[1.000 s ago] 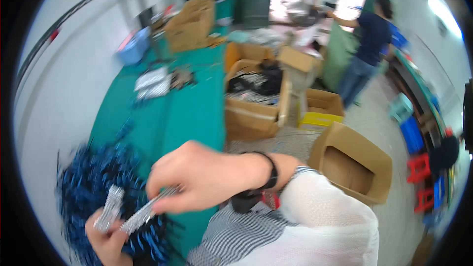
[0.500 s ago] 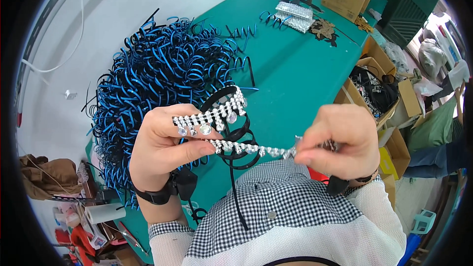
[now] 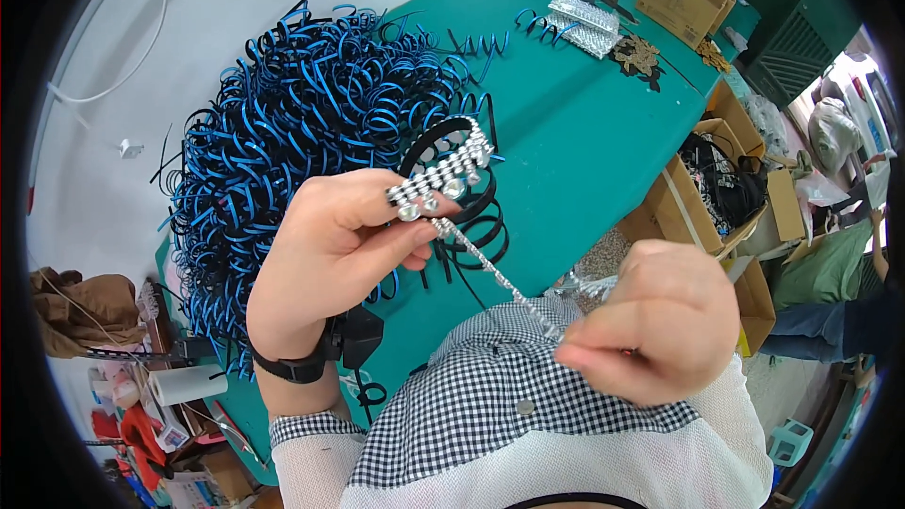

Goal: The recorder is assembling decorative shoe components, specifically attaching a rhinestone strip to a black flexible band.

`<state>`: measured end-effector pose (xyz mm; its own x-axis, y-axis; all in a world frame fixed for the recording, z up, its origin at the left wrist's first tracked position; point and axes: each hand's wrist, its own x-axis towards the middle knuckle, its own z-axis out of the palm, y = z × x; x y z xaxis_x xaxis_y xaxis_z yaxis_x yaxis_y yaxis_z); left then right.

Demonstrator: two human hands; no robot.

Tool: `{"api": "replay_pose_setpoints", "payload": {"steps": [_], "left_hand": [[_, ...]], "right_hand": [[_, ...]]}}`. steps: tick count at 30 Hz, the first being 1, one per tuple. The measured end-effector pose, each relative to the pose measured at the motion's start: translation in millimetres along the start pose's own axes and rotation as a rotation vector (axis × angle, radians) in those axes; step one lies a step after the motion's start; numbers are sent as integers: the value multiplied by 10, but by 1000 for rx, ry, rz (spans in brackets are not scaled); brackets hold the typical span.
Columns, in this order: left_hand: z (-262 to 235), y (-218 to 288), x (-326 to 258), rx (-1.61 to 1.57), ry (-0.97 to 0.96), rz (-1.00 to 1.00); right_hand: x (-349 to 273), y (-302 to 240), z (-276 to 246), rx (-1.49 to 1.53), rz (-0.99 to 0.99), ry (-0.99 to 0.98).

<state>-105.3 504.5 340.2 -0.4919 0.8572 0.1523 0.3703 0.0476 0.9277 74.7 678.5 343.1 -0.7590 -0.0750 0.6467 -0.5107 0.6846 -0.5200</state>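
A rhinestone trim (image 3: 438, 179) on a black backing strip curls up above my left hand (image 3: 330, 254), whose thumb and fingers pinch it. Clear round stones hang along one side of the trim. From that pinch a narrow length of trim slants down across my front to my right hand (image 3: 660, 325), closed on its other end. More of the sparkling trim shows behind the right hand's fingers. Just beyond my left fingertips, loops of black strip (image 3: 500, 236) dangle over the table.
A big heap of curly blue-and-black strips (image 3: 311, 123) covers the left of the green table (image 3: 584, 151). Farther back lie a silvery wrapped packet (image 3: 584, 26), gold-brown appliqués (image 3: 637, 58) and a cardboard box (image 3: 686, 0). Open cartons (image 3: 693, 198) stand beyond the right edge.
My left hand has risen slightly with the looped trim. My right hand has come lower and nearer my body, so the length between them slants more steeply. The view has shifted a little.
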Motion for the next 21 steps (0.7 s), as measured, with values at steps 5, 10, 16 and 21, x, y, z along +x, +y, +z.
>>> {"api": "replay_pose_setpoints", "payload": {"steps": [5, 10, 16, 21], "left_hand": [[-3, 49, -2, -6, 20, -38], [-112, 88, -50, -78, -32, -11], [-123, 121, -75, -192, -50, -34], [-184, 57, -90, -232, -94, 27]], "right_hand": [[68, -14, 26, 7, -87, 24], [53, 145, -146, 94, 145, 85], [40, 294, -131, 230, 278, 200], [76, 346, -85, 313, 363, 215]]}}
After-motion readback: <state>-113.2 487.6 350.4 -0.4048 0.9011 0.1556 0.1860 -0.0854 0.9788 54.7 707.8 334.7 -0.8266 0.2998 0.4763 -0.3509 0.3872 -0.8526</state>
